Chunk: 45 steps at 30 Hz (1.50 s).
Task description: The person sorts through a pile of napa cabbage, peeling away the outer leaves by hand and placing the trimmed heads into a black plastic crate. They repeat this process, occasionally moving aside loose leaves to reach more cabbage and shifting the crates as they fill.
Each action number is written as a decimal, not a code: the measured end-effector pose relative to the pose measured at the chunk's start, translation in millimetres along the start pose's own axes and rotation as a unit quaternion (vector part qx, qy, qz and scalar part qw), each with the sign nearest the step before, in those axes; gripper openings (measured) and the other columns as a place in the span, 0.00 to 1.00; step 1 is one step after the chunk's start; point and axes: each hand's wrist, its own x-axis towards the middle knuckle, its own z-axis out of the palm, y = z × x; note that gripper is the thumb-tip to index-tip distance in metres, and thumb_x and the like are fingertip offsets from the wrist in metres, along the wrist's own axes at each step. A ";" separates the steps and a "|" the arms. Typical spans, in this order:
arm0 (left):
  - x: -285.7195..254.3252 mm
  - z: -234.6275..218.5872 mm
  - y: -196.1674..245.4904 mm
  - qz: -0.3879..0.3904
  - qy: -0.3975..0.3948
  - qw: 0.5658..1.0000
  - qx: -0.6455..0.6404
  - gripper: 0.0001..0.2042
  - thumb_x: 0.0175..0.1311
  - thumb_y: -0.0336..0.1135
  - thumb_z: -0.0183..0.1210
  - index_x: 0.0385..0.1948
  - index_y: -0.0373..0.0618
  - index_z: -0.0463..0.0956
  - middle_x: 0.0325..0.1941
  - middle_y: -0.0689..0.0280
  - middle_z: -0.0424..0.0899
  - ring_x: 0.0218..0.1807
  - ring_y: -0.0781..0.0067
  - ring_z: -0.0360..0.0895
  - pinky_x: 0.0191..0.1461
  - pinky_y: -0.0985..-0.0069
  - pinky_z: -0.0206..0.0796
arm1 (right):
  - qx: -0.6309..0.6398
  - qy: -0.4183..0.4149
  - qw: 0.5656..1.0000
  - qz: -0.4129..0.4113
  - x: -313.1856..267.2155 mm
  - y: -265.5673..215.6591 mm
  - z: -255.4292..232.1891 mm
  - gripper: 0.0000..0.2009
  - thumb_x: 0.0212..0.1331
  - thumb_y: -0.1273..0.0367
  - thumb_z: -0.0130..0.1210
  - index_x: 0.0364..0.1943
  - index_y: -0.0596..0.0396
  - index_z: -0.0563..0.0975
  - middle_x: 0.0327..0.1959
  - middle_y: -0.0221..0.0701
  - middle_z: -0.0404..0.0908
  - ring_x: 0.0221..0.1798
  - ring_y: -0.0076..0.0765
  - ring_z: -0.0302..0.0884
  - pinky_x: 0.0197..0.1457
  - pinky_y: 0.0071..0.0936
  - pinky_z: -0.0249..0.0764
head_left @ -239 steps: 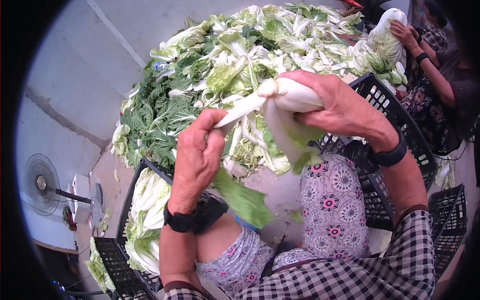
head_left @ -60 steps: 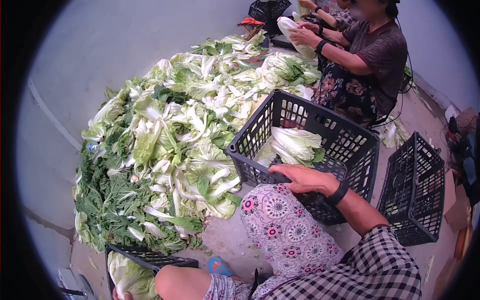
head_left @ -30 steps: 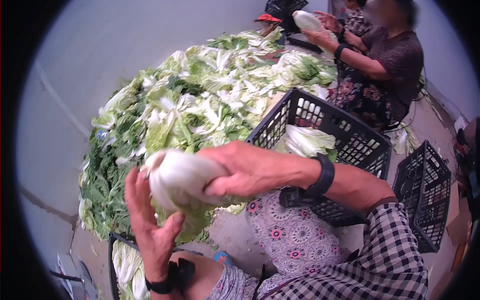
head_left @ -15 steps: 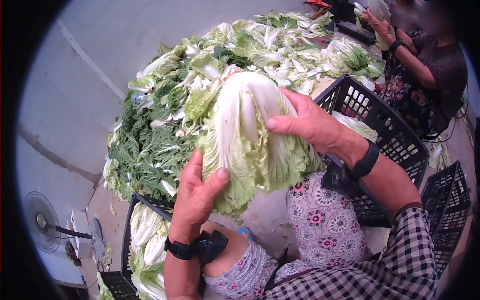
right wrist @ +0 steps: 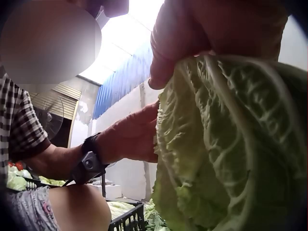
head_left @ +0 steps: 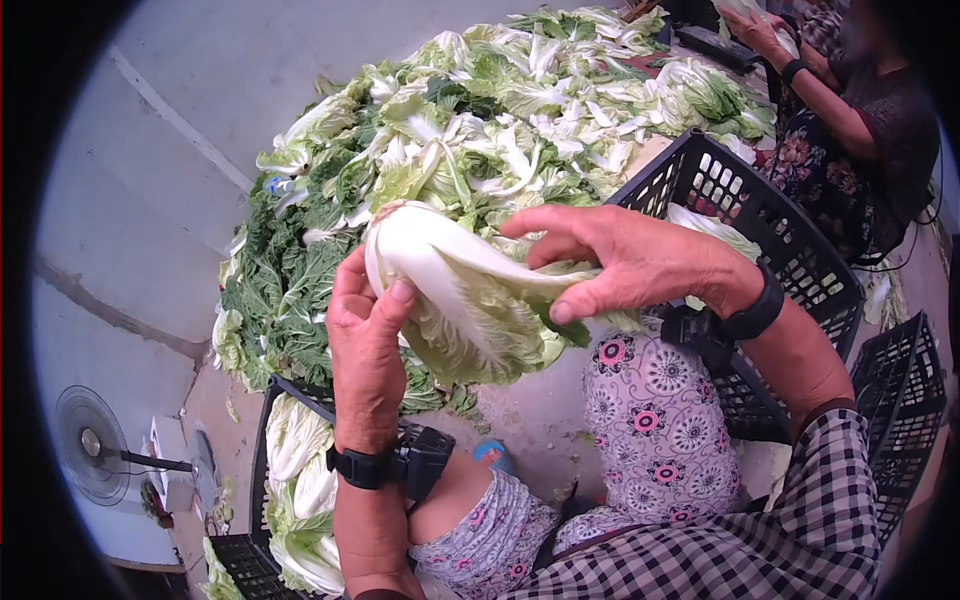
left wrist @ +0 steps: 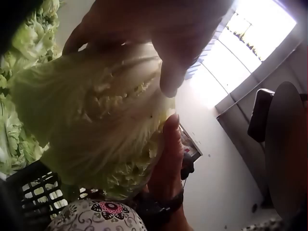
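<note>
In the head view a napa cabbage is held above the lap, its white root end toward the upper left. The left hand grips it near that end, thumb on the white rib. The right hand pinches an outer leaf at the leafy side between thumb and fingers. The left wrist view shows the cabbage between both hands, the left hand above it. In the right wrist view pale green leaves of the cabbage hang below the right hand.
A heap of loose leaves lies ahead. One black crate with a cabbage stands at the right, another crate holding cabbages at the left. A fan stands far left. Another person sits at the upper right.
Half a second ago the cabbage hung leaves-down; it now lies tilted, leaves toward the right. The right hand has moved from its side to a leaf. Earlier, the left hand reached into the left crate.
</note>
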 end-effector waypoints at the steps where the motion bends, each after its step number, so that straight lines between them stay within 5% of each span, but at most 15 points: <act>1: -1.6 -5.9 -2.8 0.006 0.021 1.000 -0.005 0.29 0.52 0.36 0.66 0.55 0.39 0.64 0.50 0.62 0.76 0.52 0.71 0.73 0.58 0.73 0.64 | -0.017 0.003 1.000 0.019 -2.8 1.4 -2.3 0.32 0.48 0.60 0.61 0.57 0.59 0.65 0.42 0.46 0.78 0.47 0.42 0.76 0.51 0.33 0.70; 4: -2.2 -29.9 -6.3 0.016 0.037 0.999 -0.012 0.26 0.57 0.35 0.62 0.56 0.39 0.63 0.53 0.63 0.74 0.55 0.72 0.70 0.61 0.71 0.61 | -0.104 0.066 0.992 0.010 -8.8 14.5 -7.5 0.17 0.50 0.73 0.52 0.46 0.60 0.73 0.35 0.41 0.80 0.40 0.36 0.78 0.46 0.31 0.71; 8: -5.7 -51.4 -4.9 0.022 0.034 0.997 -0.070 0.24 0.62 0.32 0.56 0.60 0.42 0.60 0.58 0.63 0.71 0.59 0.69 0.68 0.64 0.68 0.59 | -0.113 0.056 0.987 0.101 -17.1 21.7 -23.5 0.19 0.49 0.71 0.55 0.47 0.63 0.72 0.35 0.39 0.78 0.41 0.33 0.77 0.47 0.28 0.72; 11: -12.1 -72.2 -7.6 0.022 0.004 0.995 -0.097 0.25 0.63 0.32 0.54 0.62 0.44 0.56 0.60 0.61 0.69 0.61 0.67 0.67 0.65 0.65 0.60 | -0.048 0.062 0.995 0.066 -20.7 30.2 -23.8 0.21 0.51 0.68 0.55 0.49 0.64 0.71 0.39 0.41 0.78 0.44 0.36 0.76 0.50 0.29 0.72; 12: -14.7 -76.7 -8.3 0.025 -0.001 0.994 -0.103 0.26 0.64 0.32 0.54 0.62 0.44 0.56 0.59 0.61 0.69 0.61 0.67 0.67 0.64 0.64 0.61 | -0.034 0.059 0.994 0.085 -19.4 32.9 -25.1 0.25 0.52 0.62 0.59 0.52 0.61 0.70 0.42 0.34 0.76 0.47 0.30 0.73 0.53 0.28 0.70; 18: -23.0 -65.4 -7.0 0.008 -0.014 0.998 -0.062 0.24 0.67 0.39 0.46 0.62 0.36 0.58 0.64 0.57 0.66 0.60 0.66 0.69 0.65 0.70 0.57 | -0.099 0.012 0.995 0.019 -4.6 18.3 -14.3 0.23 0.53 0.63 0.56 0.50 0.63 0.71 0.41 0.41 0.77 0.45 0.38 0.76 0.49 0.32 0.72; 21: -22.0 -38.1 2.8 -0.032 -0.016 0.998 -0.054 0.29 0.60 0.33 0.57 0.63 0.42 0.57 0.60 0.58 0.70 0.59 0.66 0.70 0.60 0.69 0.65 | -0.116 0.009 0.992 -0.043 3.0 7.2 -5.1 0.23 0.52 0.62 0.56 0.49 0.65 0.71 0.36 0.43 0.78 0.39 0.43 0.77 0.45 0.34 0.73; 28: -20.9 -4.4 -2.6 -0.102 -0.104 0.987 -0.063 0.32 0.59 0.37 0.57 0.64 0.42 0.54 0.60 0.61 0.68 0.58 0.70 0.69 0.61 0.72 0.61 | -0.128 0.014 0.990 -0.063 23.8 -22.1 23.7 0.22 0.44 0.60 0.60 0.38 0.65 0.74 0.29 0.44 0.79 0.33 0.46 0.79 0.37 0.36 0.73; 32: -20.9 2.0 -1.0 -0.127 -0.159 0.974 -0.102 0.49 0.48 0.55 0.63 0.68 0.43 0.44 0.69 0.56 0.54 0.67 0.60 0.58 0.68 0.63 0.50 | -0.106 0.003 0.994 -0.028 23.0 -24.3 20.5 0.19 0.38 0.62 0.62 0.31 0.64 0.75 0.24 0.43 0.79 0.29 0.48 0.79 0.34 0.37 0.72; 35: -22.7 8.7 2.3 -0.067 -0.170 0.983 -0.020 0.52 0.43 0.55 0.67 0.67 0.42 0.45 0.67 0.55 0.57 0.66 0.61 0.60 0.67 0.63 0.53 | -0.105 -0.001 0.994 -0.017 24.3 -29.2 19.4 0.18 0.38 0.63 0.62 0.31 0.64 0.75 0.25 0.42 0.79 0.30 0.49 0.79 0.34 0.37 0.72; 40: -23.0 1.4 4.2 -0.084 -0.089 0.989 0.082 0.47 0.38 0.48 0.71 0.62 0.38 0.55 0.54 0.57 0.71 0.53 0.65 0.73 0.57 0.70 0.66 | -0.166 -0.018 0.985 -0.052 27.9 -14.4 18.2 0.17 0.44 0.65 0.58 0.37 0.62 0.75 0.32 0.43 0.80 0.37 0.47 0.79 0.41 0.38 0.73; 45: -27.9 3.8 4.8 -0.040 -0.052 0.993 0.098 0.45 0.37 0.49 0.71 0.59 0.37 0.58 0.51 0.58 0.72 0.50 0.66 0.73 0.54 0.71 0.67 | -0.137 0.036 0.986 -0.089 23.0 -9.4 18.2 0.15 0.43 0.72 0.47 0.37 0.65 0.71 0.23 0.46 0.75 0.28 0.50 0.75 0.34 0.41 0.71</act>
